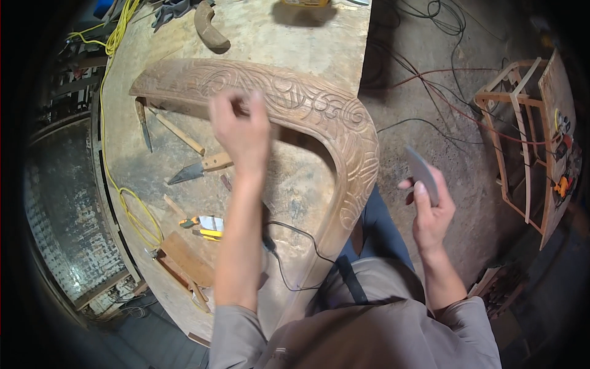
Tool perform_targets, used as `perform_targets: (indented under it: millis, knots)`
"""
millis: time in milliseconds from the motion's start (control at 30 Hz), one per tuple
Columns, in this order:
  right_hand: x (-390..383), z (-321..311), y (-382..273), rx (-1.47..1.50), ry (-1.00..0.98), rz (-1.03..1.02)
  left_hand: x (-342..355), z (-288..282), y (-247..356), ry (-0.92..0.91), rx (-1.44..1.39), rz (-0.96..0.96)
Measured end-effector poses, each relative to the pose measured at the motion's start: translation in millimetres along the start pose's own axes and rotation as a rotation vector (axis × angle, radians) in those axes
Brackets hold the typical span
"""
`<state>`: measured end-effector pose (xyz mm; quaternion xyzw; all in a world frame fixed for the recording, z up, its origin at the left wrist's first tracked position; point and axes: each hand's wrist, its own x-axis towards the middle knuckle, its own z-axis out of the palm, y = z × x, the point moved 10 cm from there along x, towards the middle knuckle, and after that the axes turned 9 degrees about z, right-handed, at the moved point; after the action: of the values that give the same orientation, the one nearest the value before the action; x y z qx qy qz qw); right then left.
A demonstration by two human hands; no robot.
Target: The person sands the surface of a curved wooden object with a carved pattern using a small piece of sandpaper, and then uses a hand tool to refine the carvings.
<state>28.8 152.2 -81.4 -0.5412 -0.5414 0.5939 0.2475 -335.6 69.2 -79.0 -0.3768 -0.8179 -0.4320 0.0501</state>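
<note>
A carved wooden piece (pixel 286 92) with scrolling relief lies on the worktable, curving from the far left round to the near right beside my body. Above its far arm hovers my left hand (pixel 241 132), smeared by motion, fingers curled with a dark gap beside the thumb. Whether anything is in it I cannot make out. Off the table's right side, my right hand (pixel 433 212) grips a flat grey piece (pixel 421 172), which looks like folded sandpaper, between thumb and fingers. A wooden-handled blade (pixel 187 173) lies near my left forearm.
On the worktable (pixel 295 184) lie a wooden stick (pixel 178 132), a narrow knife (pixel 145 129), a yellow-handled tool (pixel 209 234), a small wooden box (pixel 178 267) and a black cable (pixel 301 230). A curved wood block (pixel 210 27) rests farther back. A wooden frame (pixel 516 123) stands at right.
</note>
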Motion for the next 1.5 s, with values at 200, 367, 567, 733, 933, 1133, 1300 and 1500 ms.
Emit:
perform_targets:
  millis: [200, 367, 567, 733, 933, 1133, 1300, 1500]
  knots:
    - [-28.2, 13.9, 19.5, -0.072, 0.074, 0.035, -149.0, 39.8, 32.5, -0.597, -0.498, -0.710]
    - [-30.4, 32.1, -2.4, -0.243, 0.113, -0.052, -166.9, 36.4, 29.3, -0.471, -0.611, -0.718]
    - [-38.9, 74.7, -30.4, -0.436, -0.092, -0.285, -188.1, 9.6, 29.0, -0.345, -0.615, -0.644]
    - [-31.0, 95.4, -34.3, -0.575, -0.215, -0.382, -197.8, -25.4, 94.0, -0.469, -0.125, -0.131]
    - [-72.2, 127.1, -56.1, -1.201, -0.414, -0.997, -217.0, -33.1, 98.6, -0.373, 0.073, -0.106]
    - [-63.2, 130.7, -29.5, -1.471, -0.753, -1.240, -221.7, -41.3, 97.8, -0.301, 0.180, -0.126]
    - [10.1, 177.3, -58.4, -1.477, -0.794, -1.295, -224.5, -47.9, 96.2, -0.267, 0.233, -0.097]
    - [-29.5, 138.4, -42.2, -1.411, -0.858, -1.267, -225.4, -55.6, 94.8, -0.147, 0.212, -0.114]
